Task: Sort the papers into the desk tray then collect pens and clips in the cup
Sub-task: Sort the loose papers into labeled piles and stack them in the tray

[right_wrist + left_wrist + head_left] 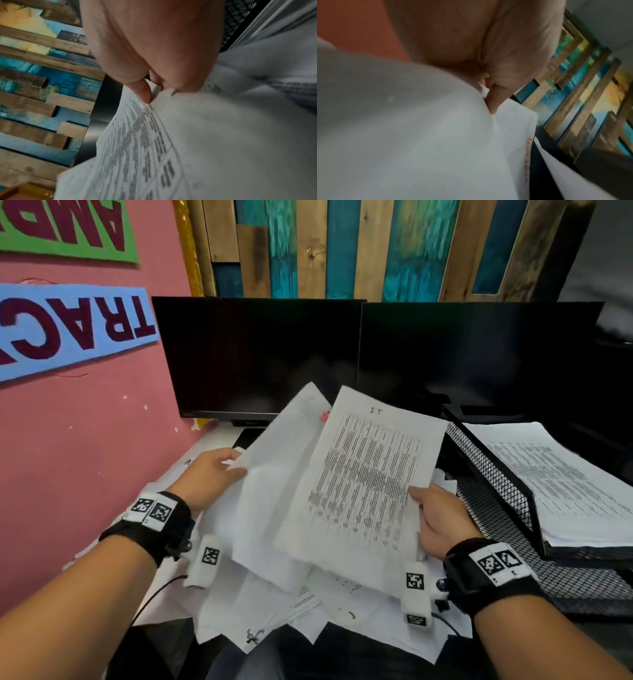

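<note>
White printed sheet [363,484]: headed "IT", dense text, raised above desk, pinched at right edge by right hand [442,522].
Blank white sheet [274,494]: behind it, left edge pinched by left hand [205,474].
Black mesh desk tray [493,474]: right, holds 1 paper stack [561,484].
Loose white papers [308,611]: scattered underneath.
</note>
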